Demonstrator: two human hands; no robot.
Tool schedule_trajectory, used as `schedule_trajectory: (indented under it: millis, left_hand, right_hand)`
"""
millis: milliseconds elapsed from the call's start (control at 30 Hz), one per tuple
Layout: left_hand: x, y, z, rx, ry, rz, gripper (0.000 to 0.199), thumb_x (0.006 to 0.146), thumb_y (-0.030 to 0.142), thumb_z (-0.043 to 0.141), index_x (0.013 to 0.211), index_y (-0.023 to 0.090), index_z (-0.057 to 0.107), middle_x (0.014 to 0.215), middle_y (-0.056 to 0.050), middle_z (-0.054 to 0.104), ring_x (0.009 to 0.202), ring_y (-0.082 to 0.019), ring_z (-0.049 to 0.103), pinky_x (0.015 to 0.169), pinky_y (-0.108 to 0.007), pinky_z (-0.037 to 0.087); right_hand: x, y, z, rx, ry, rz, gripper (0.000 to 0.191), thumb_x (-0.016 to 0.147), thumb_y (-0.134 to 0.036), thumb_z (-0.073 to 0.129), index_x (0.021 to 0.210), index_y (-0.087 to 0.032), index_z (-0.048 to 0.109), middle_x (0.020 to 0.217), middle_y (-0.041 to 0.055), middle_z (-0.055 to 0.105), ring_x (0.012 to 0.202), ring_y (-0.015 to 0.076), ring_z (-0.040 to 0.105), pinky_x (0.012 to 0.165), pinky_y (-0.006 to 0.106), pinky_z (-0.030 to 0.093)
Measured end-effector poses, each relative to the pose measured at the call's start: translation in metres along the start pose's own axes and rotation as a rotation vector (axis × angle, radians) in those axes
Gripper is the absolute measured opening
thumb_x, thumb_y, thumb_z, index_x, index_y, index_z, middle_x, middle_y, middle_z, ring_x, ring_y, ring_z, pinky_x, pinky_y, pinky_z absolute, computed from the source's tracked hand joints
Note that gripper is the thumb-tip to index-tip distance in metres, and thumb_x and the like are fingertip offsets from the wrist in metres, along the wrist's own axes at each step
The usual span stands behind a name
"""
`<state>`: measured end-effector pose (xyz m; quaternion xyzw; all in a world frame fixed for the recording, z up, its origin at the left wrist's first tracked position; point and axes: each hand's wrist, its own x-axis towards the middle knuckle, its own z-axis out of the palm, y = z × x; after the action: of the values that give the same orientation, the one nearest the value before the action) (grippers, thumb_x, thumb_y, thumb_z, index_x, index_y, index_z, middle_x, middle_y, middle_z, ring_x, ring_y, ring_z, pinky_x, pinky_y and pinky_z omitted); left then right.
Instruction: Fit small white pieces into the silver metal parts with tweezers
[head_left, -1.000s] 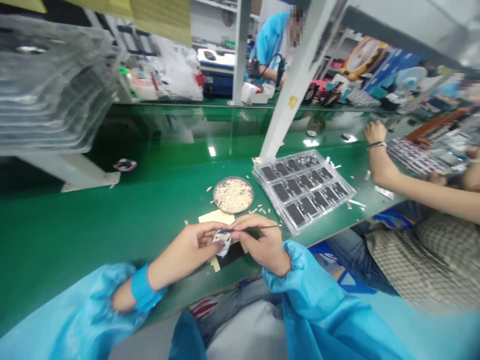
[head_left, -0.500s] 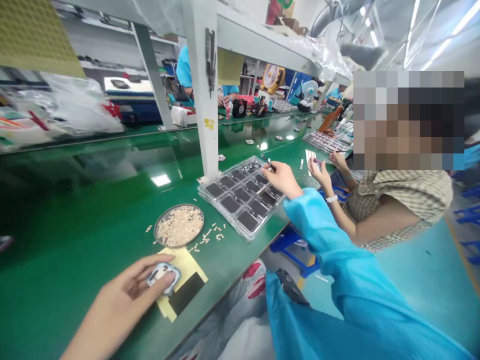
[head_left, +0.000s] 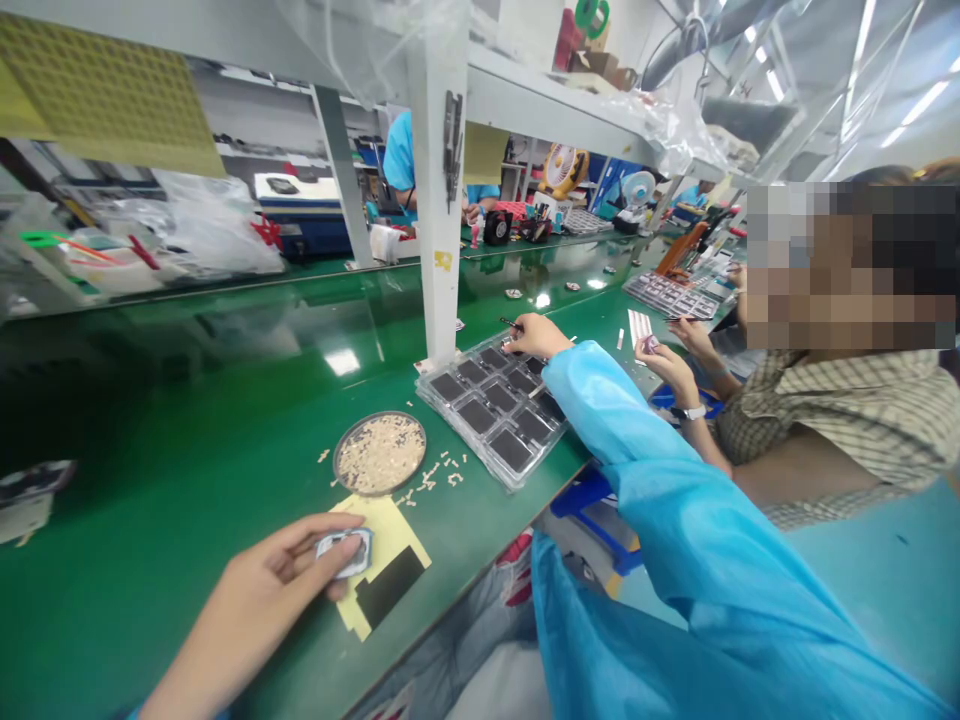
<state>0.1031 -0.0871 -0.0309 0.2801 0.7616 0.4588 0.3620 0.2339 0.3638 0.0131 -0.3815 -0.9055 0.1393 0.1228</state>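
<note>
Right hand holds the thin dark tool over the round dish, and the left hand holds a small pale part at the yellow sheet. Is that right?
Not quite: the head view shows the right hand over the far part of the clear tray, not over the round dish. The rest stands: thin dark tool there, small pale part in the left hand.

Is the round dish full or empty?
Full, or nearly: small pale bits cover the inside of the round dish, almost hiding its bottom.
</note>
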Motion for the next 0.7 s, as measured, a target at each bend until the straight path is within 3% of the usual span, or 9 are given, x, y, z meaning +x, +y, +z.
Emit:
schedule_trajectory:
  millis: [200,333,500,600,700]
  left_hand:
    - [-0.003,0.003,0.005,-0.038,-0.053,0.043,0.045,0.076,0.057,0.075,0.1,0.019,0.07,0.072,-0.001,0.069,0.057,-0.016,0.061,0.058,-0.024,0.051]
    - [-0.007,0.01,0.009,-0.052,-0.067,0.037,0.042,0.078,0.057,0.074,0.091,0.018,0.071,0.068,-0.001,0.067,0.056,-0.014,0.057,0.056,-0.023,0.047]
    - [-0.01,0.015,0.015,-0.159,-0.073,0.004,0.045,0.075,0.059,0.076,0.088,0.015,0.071,0.067,-0.001,0.065,0.053,-0.013,0.053,0.051,-0.022,0.044]
    - [-0.01,0.013,0.017,-0.224,-0.052,0.004,0.046,0.074,0.057,0.077,0.092,0.015,0.07,0.067,-0.001,0.066,0.051,-0.011,0.052,0.05,-0.021,0.041]
    - [-0.01,0.012,0.016,-0.289,-0.001,0.002,0.044,0.076,0.055,0.077,0.095,0.015,0.07,0.069,-0.001,0.067,0.055,-0.011,0.053,0.053,-0.02,0.041]
  right_hand:
    - [-0.024,-0.006,-0.009,0.121,0.066,-0.036,0.023,0.075,-0.033,0.077,0.082,-0.014,0.066,0.081,0.0031,0.071,0.074,0.0147,0.061,0.067,0.024,0.042]
    - [-0.068,-0.039,-0.016,0.25,0.086,-0.1,0.026,0.087,-0.041,0.064,0.086,-0.015,0.064,0.084,0.0039,0.072,0.074,0.0143,0.062,0.066,0.025,0.044]
    - [-0.154,-0.105,-0.002,0.881,-0.207,-0.231,0.029,0.079,-0.04,0.077,0.086,-0.016,0.063,0.076,0.0018,0.073,0.069,0.0143,0.066,0.063,0.026,0.05]
    - [-0.193,-0.131,0.016,0.986,-0.335,-0.19,0.029,0.073,-0.039,0.083,0.084,-0.015,0.071,0.074,0.0012,0.071,0.067,0.0136,0.064,0.063,0.026,0.05]
    - [-0.213,-0.142,0.035,1.033,-0.404,-0.154,0.028,0.075,-0.04,0.081,0.089,-0.016,0.076,0.08,0.002,0.073,0.07,0.0143,0.064,0.067,0.027,0.05]
